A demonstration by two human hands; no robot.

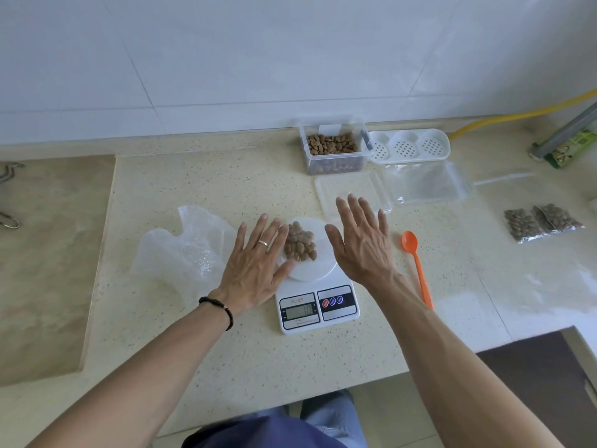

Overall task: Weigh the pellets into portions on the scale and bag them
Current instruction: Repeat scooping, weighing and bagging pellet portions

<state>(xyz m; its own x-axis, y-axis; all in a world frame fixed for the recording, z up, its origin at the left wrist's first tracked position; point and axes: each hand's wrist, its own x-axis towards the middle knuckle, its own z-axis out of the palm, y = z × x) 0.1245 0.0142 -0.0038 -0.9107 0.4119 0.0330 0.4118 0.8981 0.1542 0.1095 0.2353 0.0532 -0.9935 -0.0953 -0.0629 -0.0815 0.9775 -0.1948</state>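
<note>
On the scale [318, 300] I see pellets [298, 242] piled; my left hand [255, 263] at 9 o'clock and right hand [363, 240] at 3 o'clock flank them. Both are spread flat, holding nothing.

White tiled wall [226, 53] behind a speckled beige countertop [206, 344] — soft, even daylight
</note>
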